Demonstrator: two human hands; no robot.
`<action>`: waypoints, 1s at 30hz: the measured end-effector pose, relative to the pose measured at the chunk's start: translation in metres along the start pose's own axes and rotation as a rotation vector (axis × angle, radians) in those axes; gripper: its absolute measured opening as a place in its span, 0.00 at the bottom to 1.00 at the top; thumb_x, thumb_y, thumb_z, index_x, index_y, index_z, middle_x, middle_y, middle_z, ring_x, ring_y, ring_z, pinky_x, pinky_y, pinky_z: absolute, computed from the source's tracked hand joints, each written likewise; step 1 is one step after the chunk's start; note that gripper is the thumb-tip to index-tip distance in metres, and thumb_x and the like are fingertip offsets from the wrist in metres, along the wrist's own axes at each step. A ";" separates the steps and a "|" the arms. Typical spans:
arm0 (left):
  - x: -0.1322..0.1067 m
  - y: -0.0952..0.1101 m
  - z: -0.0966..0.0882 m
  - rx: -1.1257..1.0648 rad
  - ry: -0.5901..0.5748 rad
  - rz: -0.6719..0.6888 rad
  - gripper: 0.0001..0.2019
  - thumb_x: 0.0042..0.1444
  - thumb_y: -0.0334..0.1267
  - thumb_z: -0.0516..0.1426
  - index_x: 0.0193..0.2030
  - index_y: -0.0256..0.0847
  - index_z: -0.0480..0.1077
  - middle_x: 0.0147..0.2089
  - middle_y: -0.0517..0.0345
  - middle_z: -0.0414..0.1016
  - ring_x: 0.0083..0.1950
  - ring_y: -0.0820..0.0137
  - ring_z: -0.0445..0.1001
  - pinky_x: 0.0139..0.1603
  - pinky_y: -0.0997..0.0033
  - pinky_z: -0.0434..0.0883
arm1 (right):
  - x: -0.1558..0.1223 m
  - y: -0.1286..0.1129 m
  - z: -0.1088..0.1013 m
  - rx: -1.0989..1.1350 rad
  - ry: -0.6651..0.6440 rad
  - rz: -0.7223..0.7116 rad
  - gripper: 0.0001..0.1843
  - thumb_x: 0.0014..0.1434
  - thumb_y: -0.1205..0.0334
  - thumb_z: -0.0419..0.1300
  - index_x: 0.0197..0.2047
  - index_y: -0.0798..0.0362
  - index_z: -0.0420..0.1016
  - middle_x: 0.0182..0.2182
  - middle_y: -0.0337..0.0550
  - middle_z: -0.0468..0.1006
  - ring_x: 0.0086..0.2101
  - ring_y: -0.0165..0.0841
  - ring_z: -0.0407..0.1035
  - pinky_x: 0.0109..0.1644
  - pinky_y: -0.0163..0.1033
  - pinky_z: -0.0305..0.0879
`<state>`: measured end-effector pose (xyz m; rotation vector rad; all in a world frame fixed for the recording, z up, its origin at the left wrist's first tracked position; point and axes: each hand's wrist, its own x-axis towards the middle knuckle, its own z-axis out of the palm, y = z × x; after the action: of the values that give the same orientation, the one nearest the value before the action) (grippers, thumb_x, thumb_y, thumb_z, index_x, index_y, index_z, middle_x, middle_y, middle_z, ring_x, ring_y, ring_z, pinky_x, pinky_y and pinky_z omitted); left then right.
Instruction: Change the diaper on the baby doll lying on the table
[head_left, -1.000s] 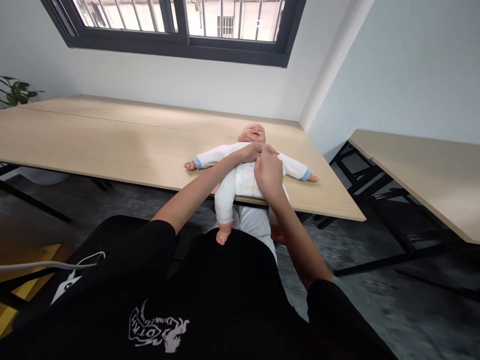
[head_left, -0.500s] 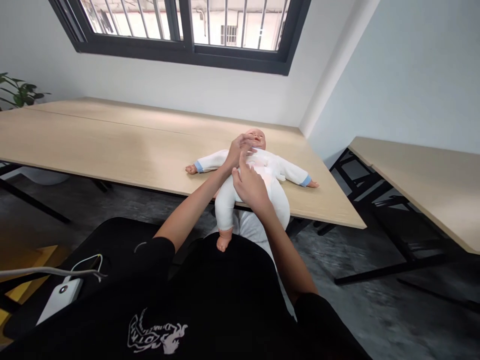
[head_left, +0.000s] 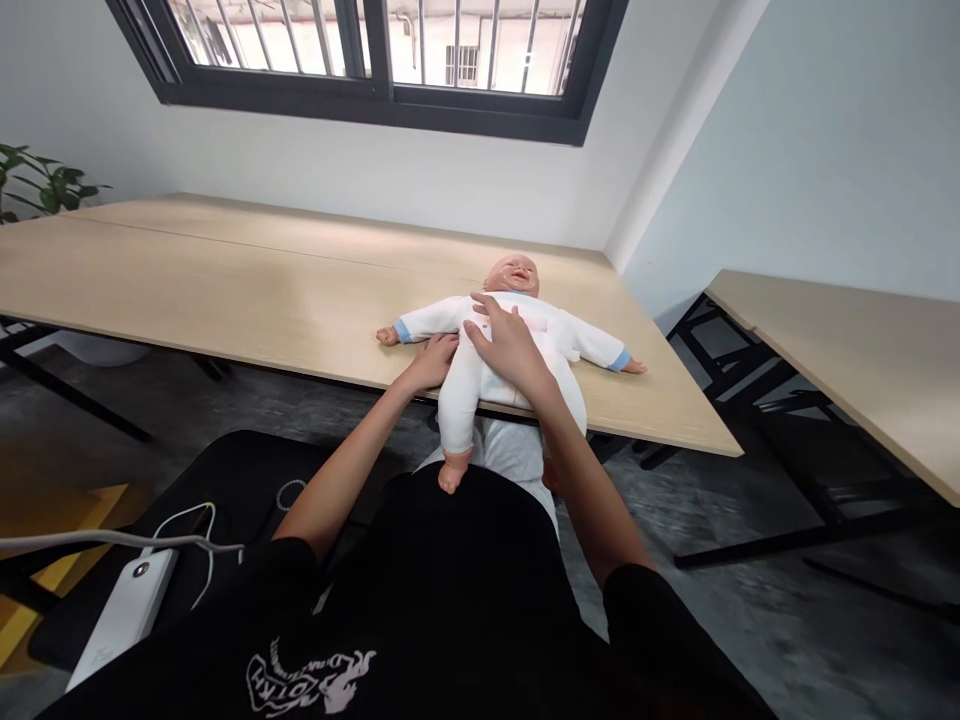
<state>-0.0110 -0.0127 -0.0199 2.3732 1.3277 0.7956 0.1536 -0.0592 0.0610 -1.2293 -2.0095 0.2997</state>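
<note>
A white power bank (head_left: pixel 124 618) with a cable (head_left: pixel 112 540) lies nearest, at lower left. The right hand (head_left: pixel 510 352) rests wide-spread on the chest of a baby doll (head_left: pixel 551 345), which wears a white sleepsuit (head_left: pixel 457 400) with 2 blue cuffs (head_left: pixel 401 330). The left hand (head_left: pixel 431 362) lies half-curled beside the sleeve, holding nothing. The doll lies face-up on a wooden table (head_left: pixel 225 290), legs over its edge.
</note>
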 end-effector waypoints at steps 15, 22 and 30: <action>0.026 0.027 0.015 -1.030 -0.071 -0.005 0.32 0.50 0.48 0.66 0.61 0.37 0.71 0.53 0.44 0.79 0.56 0.55 0.76 0.56 0.60 0.73 | -0.017 0.024 -0.005 0.405 0.212 -0.027 0.21 0.65 0.45 0.60 0.49 0.53 0.80 0.51 0.46 0.80 0.54 0.40 0.73 0.65 0.47 0.65; 0.026 0.033 0.018 -1.019 0.063 0.052 0.32 0.46 0.47 0.69 0.57 0.37 0.72 0.57 0.43 0.77 0.61 0.54 0.73 0.61 0.61 0.71 | -0.023 0.027 -0.010 0.638 0.264 -0.027 0.27 0.61 0.37 0.61 0.47 0.53 0.79 0.48 0.47 0.82 0.51 0.40 0.75 0.62 0.46 0.68; 0.045 0.019 0.042 -0.787 0.203 0.000 0.20 0.62 0.50 0.58 0.53 0.36 0.73 0.52 0.43 0.78 0.66 0.57 0.69 0.64 0.66 0.69 | -0.025 0.028 -0.015 0.756 0.300 -0.037 0.28 0.61 0.34 0.60 0.46 0.52 0.79 0.40 0.45 0.84 0.48 0.39 0.77 0.63 0.47 0.67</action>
<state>0.0457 0.0156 -0.0297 1.6958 0.8415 1.2926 0.1893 -0.0684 0.0438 -0.6997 -1.4427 0.7292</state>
